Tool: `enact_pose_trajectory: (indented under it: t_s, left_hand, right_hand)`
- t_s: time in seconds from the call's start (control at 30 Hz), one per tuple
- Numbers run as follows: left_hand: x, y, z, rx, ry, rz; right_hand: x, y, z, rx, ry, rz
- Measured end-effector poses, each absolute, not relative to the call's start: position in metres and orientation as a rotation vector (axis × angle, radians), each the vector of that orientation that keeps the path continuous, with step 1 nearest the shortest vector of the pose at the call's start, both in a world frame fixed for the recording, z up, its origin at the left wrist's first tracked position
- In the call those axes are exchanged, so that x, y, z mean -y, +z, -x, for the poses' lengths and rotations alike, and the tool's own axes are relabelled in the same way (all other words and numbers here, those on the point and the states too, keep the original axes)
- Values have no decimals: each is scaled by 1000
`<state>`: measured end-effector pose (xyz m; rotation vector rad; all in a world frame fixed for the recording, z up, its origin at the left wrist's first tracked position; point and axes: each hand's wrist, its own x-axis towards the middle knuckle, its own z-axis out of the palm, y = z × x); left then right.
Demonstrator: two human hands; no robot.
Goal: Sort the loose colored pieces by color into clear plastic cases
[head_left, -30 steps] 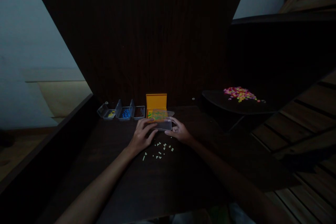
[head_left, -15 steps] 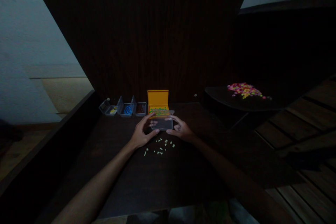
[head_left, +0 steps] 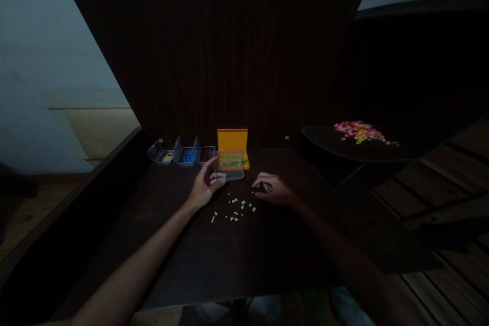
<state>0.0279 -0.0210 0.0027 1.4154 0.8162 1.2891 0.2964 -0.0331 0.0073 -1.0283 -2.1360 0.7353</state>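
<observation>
A clear plastic box [head_left: 234, 175] is gripped at its left side by my left hand [head_left: 204, 183], thumb in front and fingers behind. It stands tilted up in front of an orange-yellow case [head_left: 232, 138] with a raised lid; green bits show through the plastic. To the right, my right hand [head_left: 274, 188] is apart from the box, low over the dark table, its fingers curled and a gap between thumb and forefinger. A tiny pale piece [head_left: 252, 192] lies by those fingertips. Several small pale pieces [head_left: 236, 213] are scattered on the tabletop between and below my hands.
Three clear lidded boxes stand open at the back left: one with yellow bits [head_left: 167, 156], one with blue bits [head_left: 188, 156], one with dark bits [head_left: 207, 154]. A pile of pink and yellow pieces [head_left: 359, 131] lies on a dark curved shelf [head_left: 321, 137] at right.
My right hand has let go of the clear box and moved right and down. My left hand has kept the box and tilted it more upright, slightly left. More pale pieces show near the right fingertips.
</observation>
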Motion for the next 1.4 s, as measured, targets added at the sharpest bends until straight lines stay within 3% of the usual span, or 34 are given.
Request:
enact_pose_trajectory:
  t_s: [0.5, 0.77, 1.03, 1.4]
  left_hand:
    - [24, 0, -31, -837, 1297, -1410]
    - [36, 3, -41, -835, 1215, -1382]
    - [58, 9, -58, -810, 1141, -1379]
    - [68, 6, -67, -791, 1143, -1367]
  right_hand:
    - [39, 9, -283, 2169, 618, 1078]
    - [41, 18, -274, 1638, 1009, 1128]
    - [47, 27, -269, 1730, 673, 1020]
    - [54, 26, -264, 1748, 509, 1092]
